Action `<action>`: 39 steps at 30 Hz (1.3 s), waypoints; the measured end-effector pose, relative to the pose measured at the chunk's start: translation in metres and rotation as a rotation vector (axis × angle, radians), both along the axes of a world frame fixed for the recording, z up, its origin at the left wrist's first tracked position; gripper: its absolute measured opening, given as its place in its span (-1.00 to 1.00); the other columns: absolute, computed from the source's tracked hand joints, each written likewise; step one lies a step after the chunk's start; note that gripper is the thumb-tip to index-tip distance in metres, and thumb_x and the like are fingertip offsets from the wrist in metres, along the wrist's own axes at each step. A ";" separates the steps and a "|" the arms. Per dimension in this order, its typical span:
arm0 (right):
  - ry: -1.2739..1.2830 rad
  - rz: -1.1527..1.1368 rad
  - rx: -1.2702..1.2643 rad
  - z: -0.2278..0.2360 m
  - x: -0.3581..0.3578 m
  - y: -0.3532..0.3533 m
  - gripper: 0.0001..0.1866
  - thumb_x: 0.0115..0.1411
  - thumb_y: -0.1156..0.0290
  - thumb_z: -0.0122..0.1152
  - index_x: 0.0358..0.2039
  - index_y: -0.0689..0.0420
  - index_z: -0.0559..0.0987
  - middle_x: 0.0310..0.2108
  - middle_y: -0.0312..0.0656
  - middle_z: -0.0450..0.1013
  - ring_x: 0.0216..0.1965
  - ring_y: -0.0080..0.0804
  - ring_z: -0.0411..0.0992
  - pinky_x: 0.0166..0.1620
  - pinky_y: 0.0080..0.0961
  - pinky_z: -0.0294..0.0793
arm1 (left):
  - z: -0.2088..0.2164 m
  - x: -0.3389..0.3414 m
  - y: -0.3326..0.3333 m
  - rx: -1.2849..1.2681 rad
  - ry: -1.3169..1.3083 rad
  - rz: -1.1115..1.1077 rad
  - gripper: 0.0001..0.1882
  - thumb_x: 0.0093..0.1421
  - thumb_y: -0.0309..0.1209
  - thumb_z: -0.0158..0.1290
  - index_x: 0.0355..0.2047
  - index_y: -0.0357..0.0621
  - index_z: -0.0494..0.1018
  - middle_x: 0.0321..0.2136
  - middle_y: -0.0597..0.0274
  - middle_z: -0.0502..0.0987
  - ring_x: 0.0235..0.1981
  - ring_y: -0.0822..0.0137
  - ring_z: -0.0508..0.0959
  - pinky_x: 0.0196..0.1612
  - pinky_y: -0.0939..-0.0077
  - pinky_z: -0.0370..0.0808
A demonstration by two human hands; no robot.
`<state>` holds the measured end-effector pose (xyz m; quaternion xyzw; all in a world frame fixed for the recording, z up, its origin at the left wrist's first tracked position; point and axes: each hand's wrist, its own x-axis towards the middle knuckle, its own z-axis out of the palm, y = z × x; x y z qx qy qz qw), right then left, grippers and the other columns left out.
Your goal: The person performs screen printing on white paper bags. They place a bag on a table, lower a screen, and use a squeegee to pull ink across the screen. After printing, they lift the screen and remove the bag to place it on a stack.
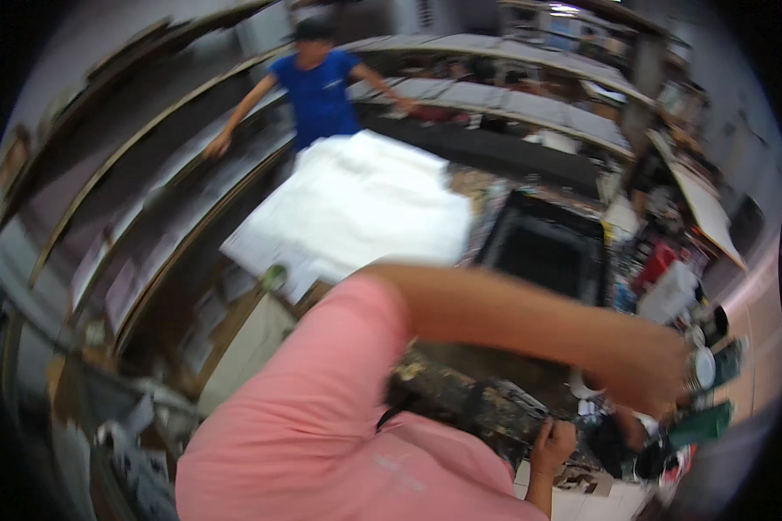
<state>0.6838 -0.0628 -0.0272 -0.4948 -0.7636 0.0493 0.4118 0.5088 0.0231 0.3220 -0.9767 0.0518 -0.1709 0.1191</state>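
Observation:
My left arm, in a pink sleeve, reaches across in front of me to the right. At its end my left hand (647, 378) is smeared by motion near white tubs (700, 369), and its fingers cannot be made out. Lower down, my right hand (554, 445) is closed like a fist beside the stained edge of the worktable (460, 395); whatever it grips is hidden. Beyond my forearm lies a dark rectangular framed panel (543, 256). Left of that panel is a broad stack of white sheets or cloth (374, 204).
A person in a blue shirt (321, 95) stands behind the white stack, arms spread. Long tiered shelves (161, 191) line the left, and more shelves (513, 100) run along the back. Jars, cans and a green container (702, 424) crowd the right side.

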 end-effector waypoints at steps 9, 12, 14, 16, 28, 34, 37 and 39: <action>0.061 -0.024 -0.125 0.017 0.005 -0.015 -0.83 0.27 0.36 0.34 -0.30 0.21 0.67 -0.31 0.06 0.57 -0.22 0.14 0.53 -0.16 -0.04 0.50 | 0.068 0.031 0.018 0.121 0.003 0.231 -0.55 0.27 0.04 0.25 -0.14 -0.10 0.66 -0.29 0.08 0.65 -0.26 0.07 0.67 -0.17 0.06 0.54; -0.040 -0.027 -0.105 0.014 0.008 -0.014 -0.84 0.27 0.35 0.36 -0.33 0.19 0.66 -0.32 0.04 0.57 -0.23 0.12 0.53 -0.17 -0.05 0.49 | 0.072 0.025 0.014 0.143 -0.026 0.254 -0.55 0.26 0.04 0.27 -0.12 -0.10 0.67 -0.30 0.09 0.65 -0.26 0.08 0.67 -0.18 0.06 0.54; -0.084 -0.024 -0.116 0.014 0.009 -0.013 -0.84 0.27 0.34 0.37 -0.34 0.18 0.66 -0.33 0.02 0.57 -0.24 0.11 0.53 -0.17 -0.06 0.49 | 0.077 0.019 0.017 0.144 -0.026 0.274 -0.54 0.26 0.03 0.27 -0.11 -0.10 0.67 -0.30 0.09 0.65 -0.27 0.08 0.67 -0.18 0.07 0.53; -0.126 -0.026 -0.129 0.014 0.009 -0.013 -0.84 0.27 0.34 0.38 -0.35 0.16 0.66 -0.34 0.00 0.57 -0.25 0.10 0.53 -0.17 -0.06 0.49 | 0.082 0.014 0.019 0.149 -0.036 0.290 -0.54 0.26 0.03 0.28 -0.09 -0.09 0.68 -0.31 0.09 0.65 -0.27 0.08 0.67 -0.18 0.07 0.53; -0.011 0.025 -0.109 0.035 -0.006 0.000 -0.78 0.20 0.40 0.48 -0.47 0.14 0.57 -0.48 -0.08 0.45 -0.39 0.00 0.45 -0.30 -0.13 0.37 | -0.009 -0.151 0.048 -0.101 -0.507 0.574 -0.51 0.25 0.01 0.33 0.00 -0.08 0.70 -0.33 0.10 0.66 -0.29 0.11 0.66 -0.19 0.10 0.52; -0.094 0.114 0.053 0.133 -0.025 0.023 -0.62 0.12 0.23 0.56 -0.09 0.06 0.68 -0.08 -0.17 0.55 -0.03 -0.10 0.49 0.03 -0.13 0.41 | -0.221 -0.247 -0.029 -0.568 -0.917 1.296 -0.20 0.16 0.06 0.45 0.25 -0.20 0.53 0.10 -0.02 0.45 0.17 0.03 0.45 0.22 0.13 0.42; -0.395 0.164 0.091 0.163 -0.037 0.079 -0.47 0.16 0.16 0.51 0.11 0.04 0.63 0.06 -0.16 0.50 0.11 -0.13 0.44 0.21 -0.07 0.33 | -0.280 -0.249 -0.051 -0.571 -0.914 1.414 0.29 -0.11 0.22 0.54 0.50 -0.13 0.20 0.29 -0.19 0.26 0.35 -0.17 0.26 0.40 -0.11 0.23; -0.515 0.302 0.028 0.166 -0.043 0.119 -0.48 0.19 0.17 0.47 0.14 0.04 0.61 0.06 -0.17 0.53 0.12 -0.13 0.45 0.22 -0.06 0.34 | -0.299 -0.245 -0.055 -0.604 -0.908 1.474 0.38 -0.15 0.23 0.56 0.54 -0.12 0.13 0.30 -0.21 0.25 0.35 -0.19 0.26 0.40 -0.14 0.22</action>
